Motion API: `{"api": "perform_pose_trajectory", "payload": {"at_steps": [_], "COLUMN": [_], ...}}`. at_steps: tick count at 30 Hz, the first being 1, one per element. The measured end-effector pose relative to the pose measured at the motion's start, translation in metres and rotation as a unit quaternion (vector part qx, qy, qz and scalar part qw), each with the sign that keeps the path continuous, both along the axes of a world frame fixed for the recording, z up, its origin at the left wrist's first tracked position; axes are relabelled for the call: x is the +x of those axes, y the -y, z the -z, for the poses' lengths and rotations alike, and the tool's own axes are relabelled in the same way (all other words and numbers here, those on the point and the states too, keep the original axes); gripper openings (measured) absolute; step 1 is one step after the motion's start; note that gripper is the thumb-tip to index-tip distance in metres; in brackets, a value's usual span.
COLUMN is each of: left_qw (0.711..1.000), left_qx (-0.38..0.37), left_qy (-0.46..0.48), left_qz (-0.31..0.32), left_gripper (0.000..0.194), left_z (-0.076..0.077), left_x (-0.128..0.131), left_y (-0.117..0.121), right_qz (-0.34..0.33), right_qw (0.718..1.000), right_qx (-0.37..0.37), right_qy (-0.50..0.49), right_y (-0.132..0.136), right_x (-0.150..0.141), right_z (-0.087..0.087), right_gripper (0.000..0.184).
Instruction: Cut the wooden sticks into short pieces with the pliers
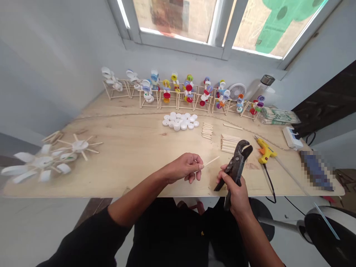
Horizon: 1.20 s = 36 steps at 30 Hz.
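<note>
My left hand [183, 167] pinches a thin wooden stick [210, 163] between its fingertips, above the plywood table [133, 159]. My right hand [233, 191] grips the handles of black groove-joint pliers [236, 167], with the jaws pointing up and away from me. The jaws are open and hold nothing, and they are a short way to the right of the stick's tip. Just beyond the pliers lies a stack of flat wooden sticks [229, 143].
Farther back are white bottle caps [179, 121], a smaller stick stack [207, 130], and a row of stick-and-cap models [189, 92]. A yellow glue gun [265, 150] lies right, with a power strip [289, 138] beyond. Cap-and-stick wheels [55, 155] lie left.
</note>
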State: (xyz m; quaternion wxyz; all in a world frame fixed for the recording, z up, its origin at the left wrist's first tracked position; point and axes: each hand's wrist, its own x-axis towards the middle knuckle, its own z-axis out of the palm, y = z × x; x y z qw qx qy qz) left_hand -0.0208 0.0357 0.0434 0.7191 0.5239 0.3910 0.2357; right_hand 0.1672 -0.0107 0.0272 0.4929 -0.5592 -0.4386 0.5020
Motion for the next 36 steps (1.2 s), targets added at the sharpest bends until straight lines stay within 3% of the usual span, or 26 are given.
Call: {"api": "perform_pose_trajectory", "payload": {"at_steps": [7,13,20,36], "left_qw": [0.997,0.991,0.973,0.945], "left_qx": [0.065,0.121,0.184,0.237], "left_qy": [-0.023,-0.062,-0.134,-0.220], "left_qz": [-0.027,0.003,0.025,0.048], "left_gripper": [0.021,0.017,0.016,0.017], "left_z": [-0.029,-0.037,-0.039,-0.041], "left_x": [-0.016,-0.011,-0.001,0.006], "left_y": [-0.006,-0.010,-0.012,-0.016], "right_qz": [-0.132,-0.201,-0.189,-0.162], "right_qw": [0.987,0.967,0.964,0.962], "right_qx": [-0.068,-0.061,-0.039,-0.014], "right_qy": [0.054,0.144,0.182,0.221], "right_y": [0.023,0.026,0.023,0.016], "right_x": [0.000,-0.008,-0.010,-0.014], "right_z": [-0.006,0.000,0.002,0.006], "right_gripper": [0.026,0.024,0.023,0.022]}}
